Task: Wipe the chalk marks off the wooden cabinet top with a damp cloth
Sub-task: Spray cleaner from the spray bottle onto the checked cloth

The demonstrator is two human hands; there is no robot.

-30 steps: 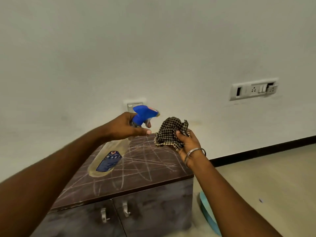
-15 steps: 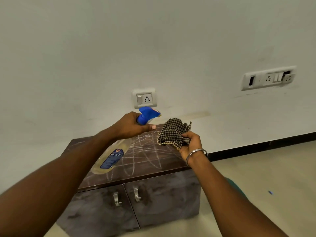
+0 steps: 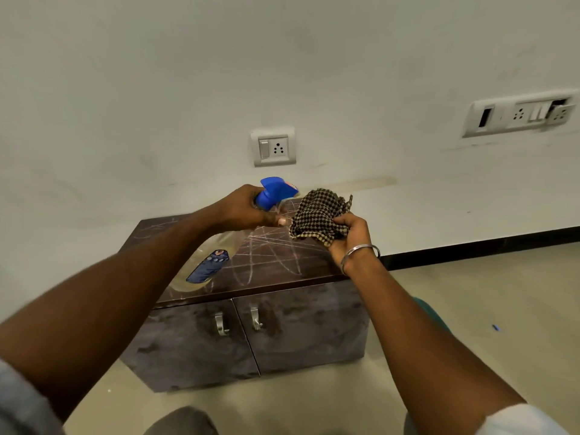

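The left hand (image 3: 248, 208) is gripping the neck of a clear spray bottle (image 3: 216, 259), fingers wrapped tight around it just below the blue trigger head (image 3: 276, 190). The bottle is hanging tilted, its base pointing toward 7 o'clock and its nozzle aiming toward 3 o'clock, straight at the cloth (image 3: 320, 213). A blue label is showing on the bottle's body.

The right hand (image 3: 350, 237) is clutching that checked black-and-tan cloth, bunched up, with the loose folds standing out toward 11 o'clock from the fist. The nozzle and the cloth are sitting just beside each other; whether they are touching cannot be told. A metal bangle (image 3: 361, 251) is circling the right wrist.

Both hands are hovering above the cabinet top (image 3: 282, 265), a dark wooden surface crossed with white chalk marks (image 3: 270, 246) in loops and straight scribbles, with more faint lines near its corner at 10 o'clock. Neither the cloth nor the bottle is resting on the wood. Below the top, two dark doors are carrying metal handles (image 3: 238, 321), set close together at the middle seam.

On the white wall behind, a single socket plate (image 3: 273, 147) is sitting at 12 o'clock from the hands, and a longer switch panel (image 3: 519, 114) at 2 o'clock. The cabinet is standing on a pale floor (image 3: 470, 309).
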